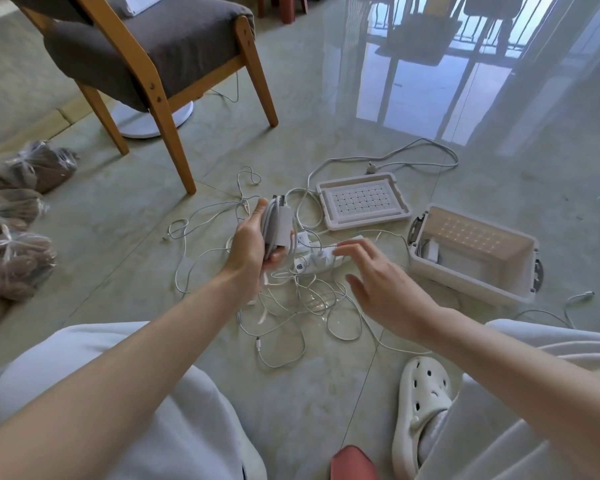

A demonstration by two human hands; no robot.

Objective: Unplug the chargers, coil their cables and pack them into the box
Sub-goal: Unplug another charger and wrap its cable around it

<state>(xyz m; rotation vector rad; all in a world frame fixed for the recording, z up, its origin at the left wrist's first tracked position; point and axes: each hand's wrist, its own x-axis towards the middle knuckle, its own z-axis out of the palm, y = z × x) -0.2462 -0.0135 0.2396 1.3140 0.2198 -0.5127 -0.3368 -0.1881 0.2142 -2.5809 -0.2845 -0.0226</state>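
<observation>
Tiled floor (291, 393): left hand (253, 244) grips charger (279, 223); right hand (381, 282) spread above cables (302, 299).

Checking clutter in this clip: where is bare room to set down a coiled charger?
Bare floor lies between the wooden chair and the clear-wrapped brown bundles, also beyond the translucent plastic box, whose right half is bare. Crowded: the white cable tangle around the white power strip, under the open right hand and the left hand gripping a white charger.

White charger (280, 221), cables (302, 299); box (471, 268) off-white, perhaps translucent; lid (362, 201) grid-patterned.
</observation>
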